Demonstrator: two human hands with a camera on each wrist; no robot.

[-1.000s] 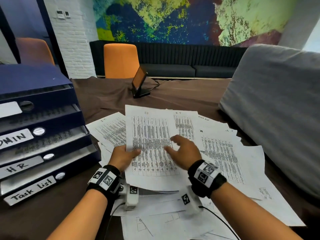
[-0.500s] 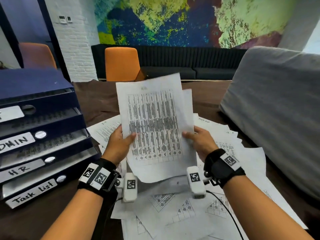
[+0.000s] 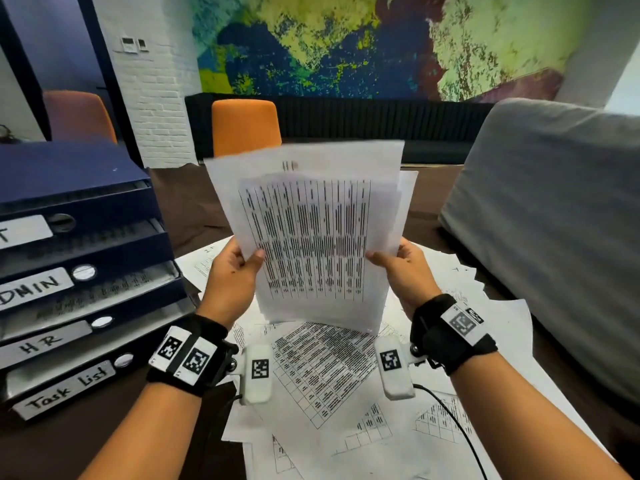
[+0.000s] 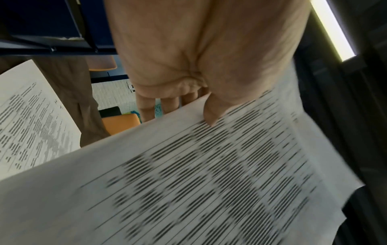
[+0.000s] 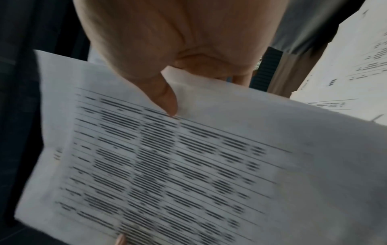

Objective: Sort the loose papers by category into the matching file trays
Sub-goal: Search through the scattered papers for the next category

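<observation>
Papers in hand: sheaf of printed sheets held upright between both hands above the tabletop, tables of dark text facing the person; lettering at the top of the front sheet is too blurred to read.
Left hand: grip clamped on the sheaf's left edge, thumb pressed on the printed face, fingers behind the paper.
Right hand: grip clamped on the right edge, thumb on the front, fingers behind.
Sheaf: more than one sheet, edges fanned out beyond the right-hand grip; print blurred in both wrist views.
Loose papers: scattered flat on the tabletop below and around both grips, overlapping, several showing grids of text.
File trays: dark blue stack standing well left of the left-hand grip, white labels on the fronts reading "HR" and "Task list", two upper labels cut off by the picture's edge; sheets lie inside several tiers.
Beyond the grip: orange chair behind the sheaf, painted mural on the far wall.
Right of the grip: grey padded surface.
</observation>
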